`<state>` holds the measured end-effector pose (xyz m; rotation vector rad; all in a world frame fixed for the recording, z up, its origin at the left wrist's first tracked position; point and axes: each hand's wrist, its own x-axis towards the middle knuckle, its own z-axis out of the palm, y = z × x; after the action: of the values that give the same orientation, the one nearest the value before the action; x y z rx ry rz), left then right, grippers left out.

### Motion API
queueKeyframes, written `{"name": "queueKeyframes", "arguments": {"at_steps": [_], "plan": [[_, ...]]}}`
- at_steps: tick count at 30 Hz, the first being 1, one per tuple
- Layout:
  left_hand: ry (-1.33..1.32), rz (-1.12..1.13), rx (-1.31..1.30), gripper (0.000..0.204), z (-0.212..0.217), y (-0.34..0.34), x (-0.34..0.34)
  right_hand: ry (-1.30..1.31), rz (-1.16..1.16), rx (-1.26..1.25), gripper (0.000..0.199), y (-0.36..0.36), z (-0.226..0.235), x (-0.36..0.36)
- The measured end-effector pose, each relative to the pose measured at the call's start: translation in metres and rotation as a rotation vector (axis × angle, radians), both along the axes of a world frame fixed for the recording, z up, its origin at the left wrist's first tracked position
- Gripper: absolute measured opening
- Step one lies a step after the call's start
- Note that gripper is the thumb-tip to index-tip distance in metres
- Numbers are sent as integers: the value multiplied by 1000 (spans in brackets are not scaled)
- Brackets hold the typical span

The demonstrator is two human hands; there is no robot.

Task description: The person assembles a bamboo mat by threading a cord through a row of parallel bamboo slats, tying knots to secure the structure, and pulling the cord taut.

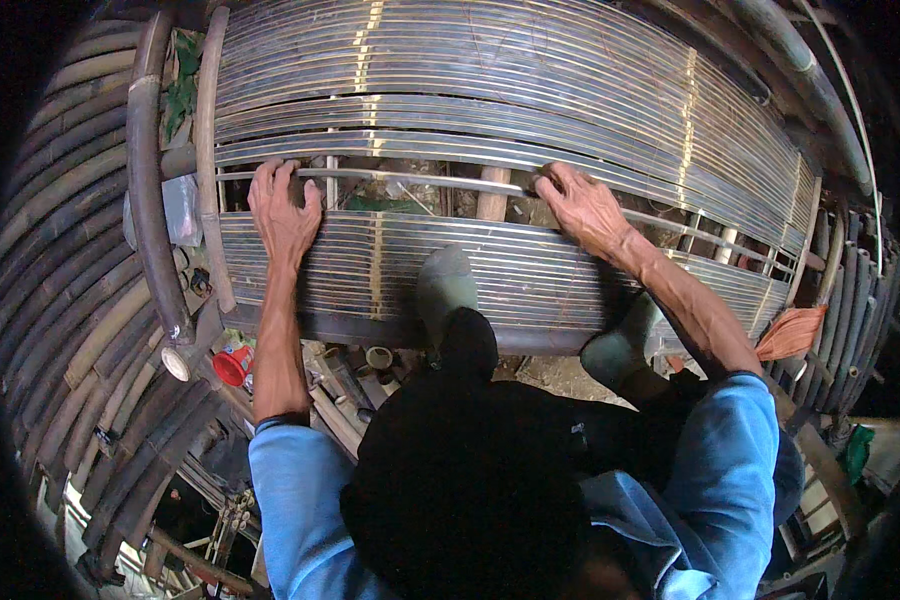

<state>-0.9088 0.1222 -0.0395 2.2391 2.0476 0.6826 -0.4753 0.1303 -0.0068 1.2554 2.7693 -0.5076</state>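
A long thin bamboo strip (420, 180) spans a gap in a slatted bamboo panel (530, 70). My left hand (285, 210) is closed over the strip near the panel's left end bar (208, 120). Farther right, my right hand (587, 212) grips the same strip with curled fingers. Beyond the gap lies the wider slatted part; a narrower slatted section (530, 265) lies on the near side. Through the gap a pale crosspiece (493, 195) shows underneath. My left foot, in a grey-green boot (446, 285), rests on the near slats, and the other boot (620, 345) is at their near edge.
Dark bamboo poles (65, 240) are stacked along the left, and more poles (850, 325) stand at the right. A red cup (233, 367) sits below the panel's near left corner. Orange cloth (792, 332) hangs at the right end. Cut bamboo pieces (340, 385) lie below.
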Motion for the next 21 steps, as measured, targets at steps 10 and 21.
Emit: {"name": "queueKeyframes", "arguments": {"at_steps": [10,21], "plan": [[-54,3,-302,31,7,-23,-27,28,-81,-518,49,-11,15,9],[-153,59,-418,27,-5,-9,-54,162,-294,-441,45,-12,-11,25]]}}
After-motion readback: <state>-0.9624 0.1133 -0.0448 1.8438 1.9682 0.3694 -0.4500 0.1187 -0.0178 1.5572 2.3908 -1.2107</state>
